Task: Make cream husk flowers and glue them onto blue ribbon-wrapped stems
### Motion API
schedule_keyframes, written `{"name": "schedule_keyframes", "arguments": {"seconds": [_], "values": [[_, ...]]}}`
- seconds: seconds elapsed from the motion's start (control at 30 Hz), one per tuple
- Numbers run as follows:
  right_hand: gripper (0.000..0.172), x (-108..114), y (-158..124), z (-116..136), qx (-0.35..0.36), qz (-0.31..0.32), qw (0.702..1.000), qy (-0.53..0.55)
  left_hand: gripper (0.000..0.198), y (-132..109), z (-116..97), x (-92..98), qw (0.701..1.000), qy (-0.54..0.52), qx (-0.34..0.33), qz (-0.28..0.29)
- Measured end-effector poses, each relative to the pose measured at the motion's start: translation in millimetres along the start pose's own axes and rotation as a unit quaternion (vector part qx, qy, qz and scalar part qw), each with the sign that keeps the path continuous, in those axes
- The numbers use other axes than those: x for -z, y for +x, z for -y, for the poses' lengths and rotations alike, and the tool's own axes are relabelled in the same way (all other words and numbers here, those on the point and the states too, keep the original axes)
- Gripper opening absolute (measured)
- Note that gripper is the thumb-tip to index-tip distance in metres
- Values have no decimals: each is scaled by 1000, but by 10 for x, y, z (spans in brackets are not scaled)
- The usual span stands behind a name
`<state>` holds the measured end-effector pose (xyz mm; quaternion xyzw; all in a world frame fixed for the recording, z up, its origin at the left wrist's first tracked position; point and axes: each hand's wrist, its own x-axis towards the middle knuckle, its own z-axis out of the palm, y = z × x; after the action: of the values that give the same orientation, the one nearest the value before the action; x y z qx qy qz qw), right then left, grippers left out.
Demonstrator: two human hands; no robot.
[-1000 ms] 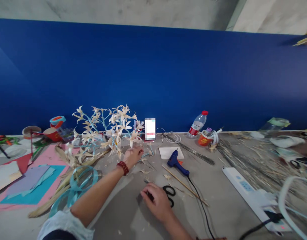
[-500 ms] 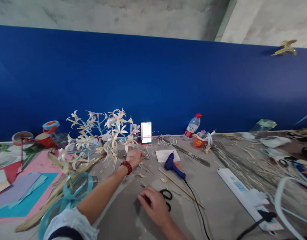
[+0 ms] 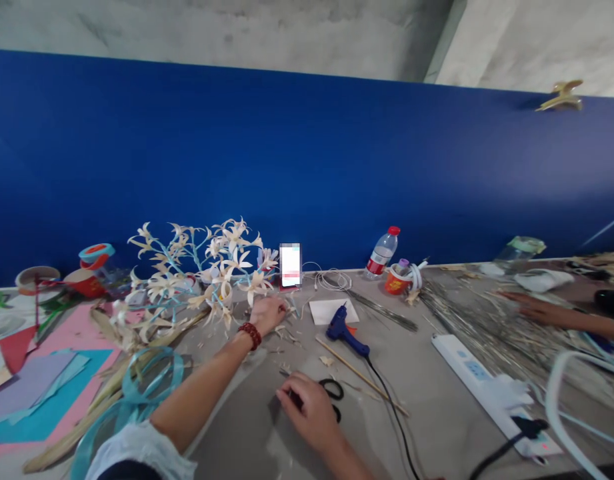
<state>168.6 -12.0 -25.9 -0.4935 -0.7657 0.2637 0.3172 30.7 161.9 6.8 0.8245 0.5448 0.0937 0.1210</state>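
Observation:
My left hand (image 3: 267, 315), with a red bead bracelet (image 3: 251, 335) on its wrist, reaches to the tabletop beside the cream artificial flowers (image 3: 234, 260) on pale blue stems. Its fingers are bent together and low among small scraps (image 3: 285, 333); whatever may be between them is hidden. My right hand (image 3: 307, 408) rests nearer to me, fingers curled in, and what they may hold cannot be made out. It partly covers the scissors (image 3: 333, 388), whose black handles show at its right side. A blue glue gun (image 3: 345, 331) lies beyond on a white card (image 3: 319, 312).
A lit phone (image 3: 290, 265) leans near the blue partition (image 3: 307, 167). A bottle (image 3: 383, 253), a red cup (image 3: 397, 280), a thin stick (image 3: 357, 373) and a white power strip (image 3: 467, 377) are on the right. Another person's hand (image 3: 531, 308) is over wires (image 3: 467, 327). Coloured paper (image 3: 41, 380) lies left.
Another person's hand and forearm have come in from the right, over the wires. My left hand has barely moved, and my right hand stays in place. The view has shifted slightly.

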Motion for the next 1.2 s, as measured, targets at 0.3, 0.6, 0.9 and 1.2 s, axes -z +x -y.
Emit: {"name": "schedule_keyframes", "arguments": {"seconds": [0.3, 0.6, 0.9, 1.2], "values": [[19, -17, 6, -5, 1, 20, 1000, -5, 12, -52, 86, 45, 998, -40, -8, -38], [18, -11, 11, -14, 5, 7, 1000, -7, 31, 26, -58, 18, 999, -37, -14, -16], [19, -4, 3, -10, 9, 2, 1000, -4, 13, -234, 94, 181, 992, -95, 15, -82], [29, 47, -9, 26, 32, -10, 999, 27, 17, -1258, 222, 234, 978, -197, 21, -59]]}}
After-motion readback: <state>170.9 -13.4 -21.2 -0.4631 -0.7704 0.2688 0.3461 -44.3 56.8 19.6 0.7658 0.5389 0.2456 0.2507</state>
